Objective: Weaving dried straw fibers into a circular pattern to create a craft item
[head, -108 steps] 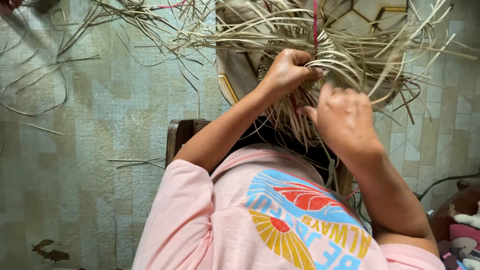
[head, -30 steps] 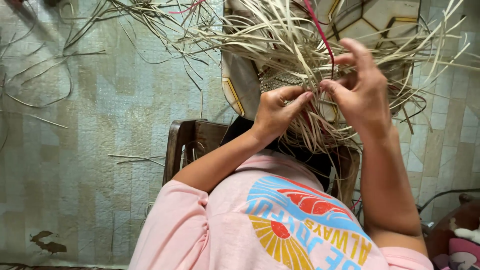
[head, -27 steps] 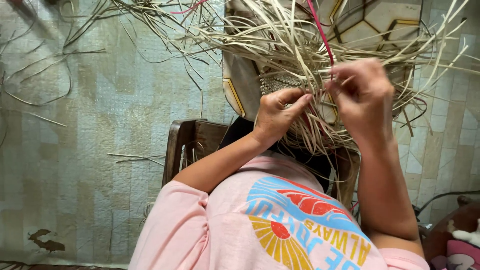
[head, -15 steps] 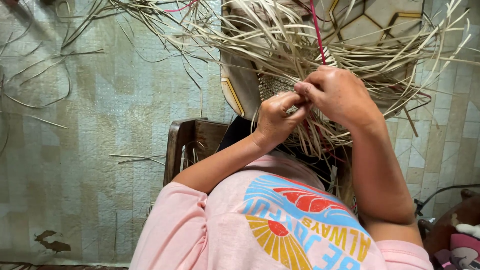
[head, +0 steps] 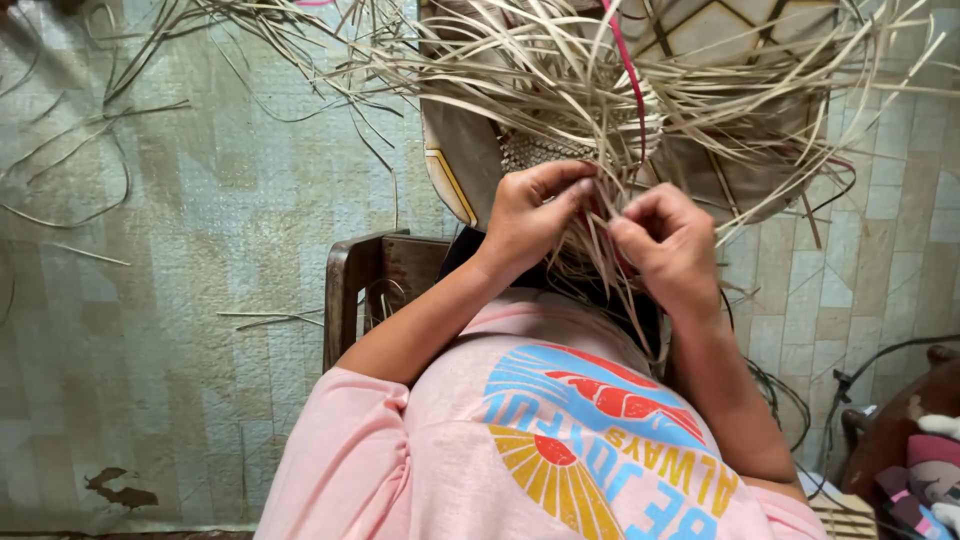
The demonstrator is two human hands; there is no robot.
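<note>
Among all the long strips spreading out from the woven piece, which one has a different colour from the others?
The pink strip, curving down from the top edge toward the right hand; the other strips are pale straw-coloured.

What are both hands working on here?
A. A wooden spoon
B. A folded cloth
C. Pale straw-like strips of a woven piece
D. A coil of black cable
C: the left hand and right hand pinch thin pale strips fanning from a woven piece.

The person wears a pink short-sleeved T-shirt [head: 420, 470] with a round print [head: 600, 440] in blue, orange and red. Both forearms are bare, the 2 hands without rings or gloves.
</note>
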